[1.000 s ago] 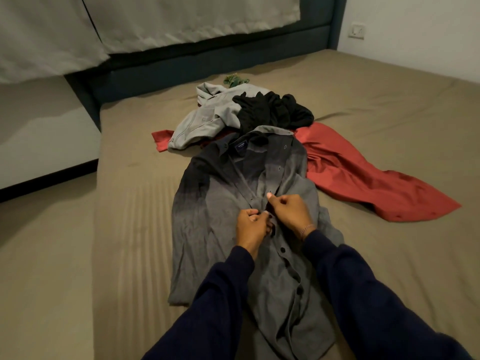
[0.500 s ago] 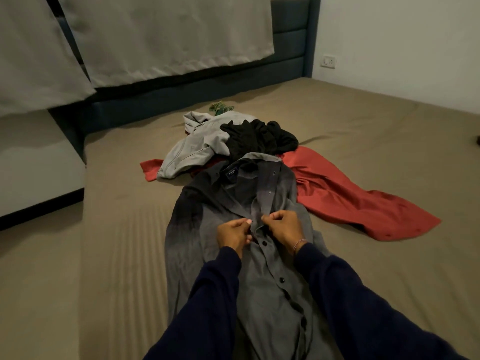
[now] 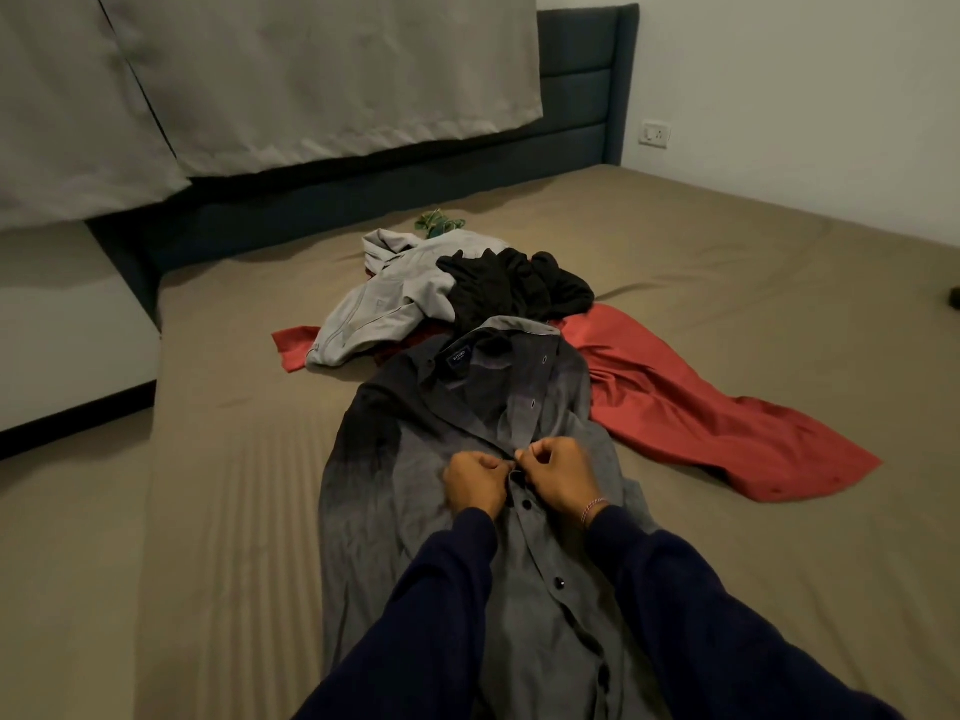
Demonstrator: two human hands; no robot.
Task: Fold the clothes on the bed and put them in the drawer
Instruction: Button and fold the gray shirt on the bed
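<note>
A grey button-up shirt (image 3: 410, 511) lies flat and face up on the bed (image 3: 753, 314), collar away from me. My left hand (image 3: 475, 483) and my right hand (image 3: 561, 475) meet at its front placket near chest height, each pinching an edge of the fabric at a button. Several dark buttons below them are fastened; the part above lies open. Behind the shirt is a pile: a light grey garment (image 3: 384, 298), a black garment (image 3: 519, 285), a red garment (image 3: 691, 418) spread to the right, and a small green item (image 3: 439, 223).
A dark blue headboard (image 3: 576, 96) runs along the far side, with pale curtains (image 3: 311, 75) hanging over it. A wall socket (image 3: 654, 133) is at right. The bed's left edge drops to the floor (image 3: 62, 563).
My hands have stayed on the placket, shifting a little toward the collar. The camera has tilted up, showing more headboard and curtain.
</note>
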